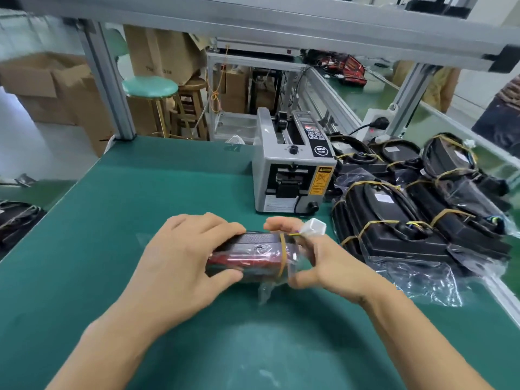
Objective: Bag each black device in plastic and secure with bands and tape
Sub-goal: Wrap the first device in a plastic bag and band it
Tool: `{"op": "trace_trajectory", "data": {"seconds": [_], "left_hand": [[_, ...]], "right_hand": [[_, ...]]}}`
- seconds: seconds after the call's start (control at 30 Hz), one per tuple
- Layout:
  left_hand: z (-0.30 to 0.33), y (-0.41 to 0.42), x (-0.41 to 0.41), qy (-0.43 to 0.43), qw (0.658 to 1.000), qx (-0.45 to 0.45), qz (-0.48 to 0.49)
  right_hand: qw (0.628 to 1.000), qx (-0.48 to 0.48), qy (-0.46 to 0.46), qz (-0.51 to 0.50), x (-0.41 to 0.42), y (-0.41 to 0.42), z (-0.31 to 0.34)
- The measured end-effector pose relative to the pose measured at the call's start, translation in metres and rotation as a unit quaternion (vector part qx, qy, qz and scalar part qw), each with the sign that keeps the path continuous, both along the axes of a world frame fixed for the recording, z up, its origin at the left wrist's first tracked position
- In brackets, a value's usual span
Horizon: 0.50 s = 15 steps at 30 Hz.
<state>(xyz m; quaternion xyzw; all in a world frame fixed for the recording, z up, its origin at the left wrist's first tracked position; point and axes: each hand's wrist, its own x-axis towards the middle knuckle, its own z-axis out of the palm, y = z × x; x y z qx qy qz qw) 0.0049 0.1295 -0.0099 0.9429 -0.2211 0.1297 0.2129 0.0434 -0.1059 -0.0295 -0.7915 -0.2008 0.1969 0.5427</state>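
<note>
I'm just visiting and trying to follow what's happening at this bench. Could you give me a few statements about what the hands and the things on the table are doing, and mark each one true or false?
1. Both hands hold the bagged device. True: the left hand and the right hand grip its two ends.
2. The held device has no rubber band on it yet. False: one yellow band circles its right end.
3. The grey tape dispenser stands behind the hands. True.
4. The pile of banded devices lies to the left. False: it lies to the right.
5. The table mat is red. False: it is green.
</note>
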Motion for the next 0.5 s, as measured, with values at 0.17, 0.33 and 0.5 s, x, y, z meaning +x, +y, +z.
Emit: {"op": "trace_trajectory", "data": {"seconds": [0.17,0.33,0.5], "left_hand": [[-0.010,-0.015,0.004,-0.064,0.998,-0.025,-0.013],[-0.011,-0.019,0.002,-0.063,0.996,-0.067,0.006],[-0.009,-0.021,0.007,-0.049,0.995,-0.080,0.033]], "right_hand": [[0.971,0.017,-0.217,-0.100,-0.033,-0.030,0.044],[0.843,-0.303,-0.440,-0.065,-0.027,0.005,0.044],[0.845,-0.262,-0.459,-0.086,-0.014,-0.002,0.024]]}}
